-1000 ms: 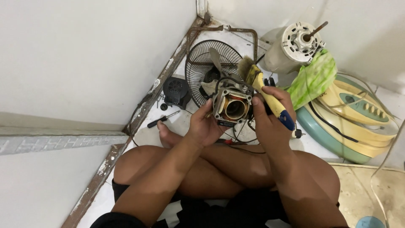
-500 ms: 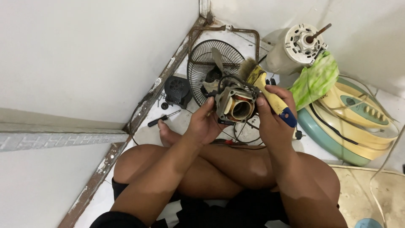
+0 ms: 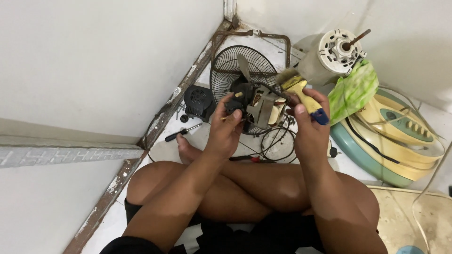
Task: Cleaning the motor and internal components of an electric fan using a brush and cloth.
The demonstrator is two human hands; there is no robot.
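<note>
The person sits cross-legged on the floor (image 3: pixel 207 141), both hands raised in front of the knees. The left hand (image 3: pixel 226 129) is clenched around the left side of a small fan motor (image 3: pixel 259 106), holding it up with its metal core and copper winding turned toward the right hand. The right hand (image 3: pixel 308 120) grips a paintbrush (image 3: pixel 301 91) by its yellow and blue handle, bristles pointing up and away, just above and to the right of the motor; the hand also seems to steady the motor's right edge.

Judging from this, the step in hand is brushing dust off the motor. The next move calls for tilting the bristles down onto the winding while the left hand holds the motor still and turns it to reach the other faces.

Beyond the hands stands a round wire fan guard (image 3: pixel 240 70), with a white motor housing (image 3: pixel 332 54) and a green cloth (image 3: pixel 353 91) to the right of the right hand. A screwdriver (image 3: pixel 183 132) lies on the floor to the left of the left hand, near a black round cover (image 3: pixel 197 101).
</note>
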